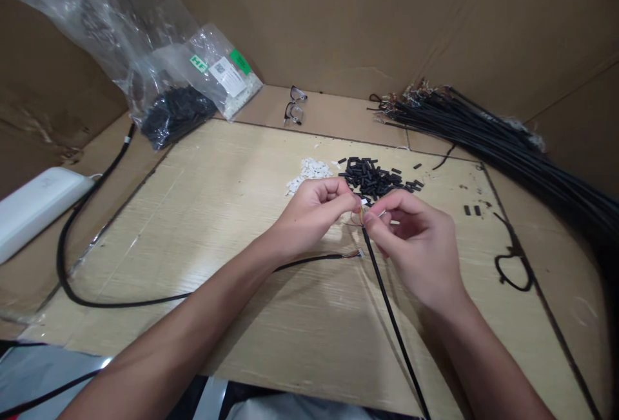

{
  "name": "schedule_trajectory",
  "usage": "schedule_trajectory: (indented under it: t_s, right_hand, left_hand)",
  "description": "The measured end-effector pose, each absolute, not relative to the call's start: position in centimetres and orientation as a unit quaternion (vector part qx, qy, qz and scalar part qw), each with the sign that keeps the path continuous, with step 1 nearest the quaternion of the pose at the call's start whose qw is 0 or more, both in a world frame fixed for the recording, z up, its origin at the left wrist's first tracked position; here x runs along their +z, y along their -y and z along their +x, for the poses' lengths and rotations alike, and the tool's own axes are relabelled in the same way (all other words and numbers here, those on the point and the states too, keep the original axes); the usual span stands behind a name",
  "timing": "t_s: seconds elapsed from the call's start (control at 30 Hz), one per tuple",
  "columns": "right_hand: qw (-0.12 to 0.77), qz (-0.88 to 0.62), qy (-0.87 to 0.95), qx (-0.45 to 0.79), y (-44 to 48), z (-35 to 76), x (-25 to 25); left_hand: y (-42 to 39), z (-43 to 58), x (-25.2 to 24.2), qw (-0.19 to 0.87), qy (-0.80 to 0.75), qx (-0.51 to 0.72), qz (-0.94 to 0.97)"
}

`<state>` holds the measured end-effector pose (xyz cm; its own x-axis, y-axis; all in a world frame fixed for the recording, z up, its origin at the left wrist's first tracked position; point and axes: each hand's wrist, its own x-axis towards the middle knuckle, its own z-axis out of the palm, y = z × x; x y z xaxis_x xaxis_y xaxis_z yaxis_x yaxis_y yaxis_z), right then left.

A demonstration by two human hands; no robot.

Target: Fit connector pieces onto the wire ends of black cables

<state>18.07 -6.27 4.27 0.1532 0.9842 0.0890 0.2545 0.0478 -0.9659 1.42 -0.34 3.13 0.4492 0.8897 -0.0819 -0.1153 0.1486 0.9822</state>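
Observation:
My left hand point(316, 210) and my right hand point(416, 239) meet over the middle of the wooden board point(217, 213), fingers pinched together. Between the fingertips is the bare end of a thin black cable point(391, 320), with fine coloured wires showing; the cable runs from my right hand down to the near edge. A small white piece seems pinched in my left fingers, though it is too small to name. Just behind the hands lie a heap of small white connectors point(309, 171) and a heap of short black sleeves point(372, 178). A second black cable point(309, 259) ends below my left wrist.
A bundle of black cables point(507, 142) lies along the right side. Clear plastic bags point(178, 94) with black and white parts sit at the back left. A white power strip point(33, 207) and its thick cord point(68, 239) are at the left. Cardboard walls surround the board.

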Motion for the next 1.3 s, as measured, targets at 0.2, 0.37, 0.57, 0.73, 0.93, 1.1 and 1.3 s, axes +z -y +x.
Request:
schedule_trajectory:
  t_s: [0.2,0.37,0.57,0.73,0.93,1.1,1.3]
  right_hand:
    - [0.488,-0.584,0.540,0.360,6.28,18.01,4.22]
    - [0.494,-0.580,0.544,0.351,6.40,17.95,4.19]
    - [0.492,-0.583,0.538,0.359,6.41,18.00,4.28]
    - [0.483,-0.591,0.528,0.374,6.29,18.03,4.29]
    - [0.487,-0.594,0.514,0.383,6.30,17.97,4.20]
    - [0.487,-0.592,0.514,0.383,6.31,18.00,4.15]
    - [0.495,-0.590,0.532,0.352,6.48,17.81,4.34]
  left_hand:
    - [0.30,1.45,3.02,0.662,-0.372,0.373,0.533]
    - [0.25,1.44,3.00,0.663,-0.371,0.374,0.533]
    - [0.19,1.49,2.94,0.649,-0.371,0.375,0.548]
    - [0.28,1.53,2.99,0.655,-0.375,0.372,0.541]
    - [0.30,1.53,2.98,0.666,-0.378,0.365,0.530]
    - [0.33,1.47,2.83,0.658,-0.371,0.371,0.539]
    - [0.38,1.51,2.84,0.647,-0.364,0.378,0.553]
